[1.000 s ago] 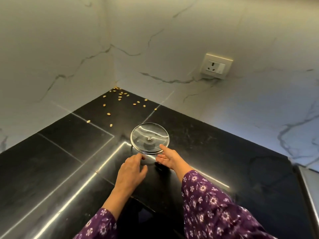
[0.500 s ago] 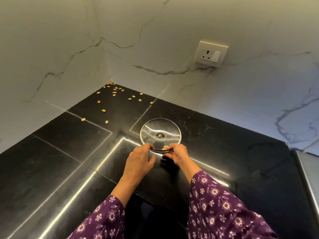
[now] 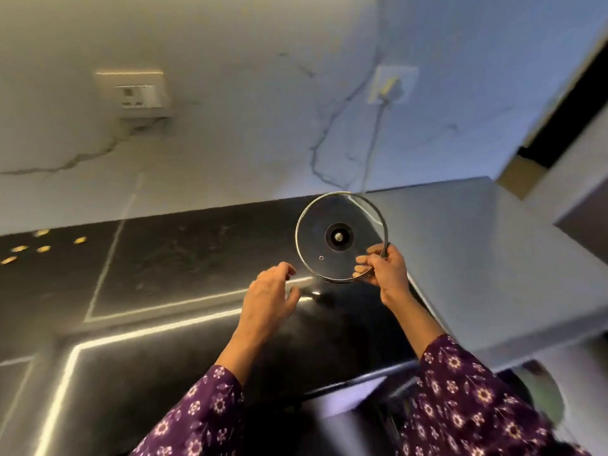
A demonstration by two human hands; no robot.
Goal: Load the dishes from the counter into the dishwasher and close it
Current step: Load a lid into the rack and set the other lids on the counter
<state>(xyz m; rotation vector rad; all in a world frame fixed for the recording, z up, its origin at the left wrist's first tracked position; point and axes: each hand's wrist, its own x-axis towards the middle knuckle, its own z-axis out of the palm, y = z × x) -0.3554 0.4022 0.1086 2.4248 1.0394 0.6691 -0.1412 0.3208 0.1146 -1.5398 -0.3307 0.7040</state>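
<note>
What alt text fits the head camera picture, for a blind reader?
A person's right hand holds a round glass lid by its rim above a black counter, the left hand open beside it.

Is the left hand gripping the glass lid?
No, only the right hand grips the glass lid at its rim; the left hand is open beside it, apart from the rim.
</note>
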